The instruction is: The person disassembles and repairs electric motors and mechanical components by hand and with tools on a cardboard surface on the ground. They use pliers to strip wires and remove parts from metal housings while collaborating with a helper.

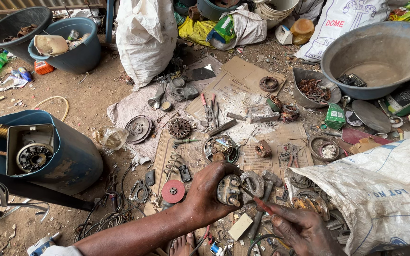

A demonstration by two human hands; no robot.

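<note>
Left hand: fingers wrapped around a small grey metal motor part, held above the cardboard sheet on the ground. Right hand: pinching a red-handled screwdriver, tip touching the part. Just beside: hammer, red disc. Near: white woven sack, round stator. Well apart: blue drum, grey metal basin

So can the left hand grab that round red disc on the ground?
Probably not right away. The left hand is wrapped around a small metal part, so its grip is full. The red disc lies close beside the wrist, uncovered.
</note>
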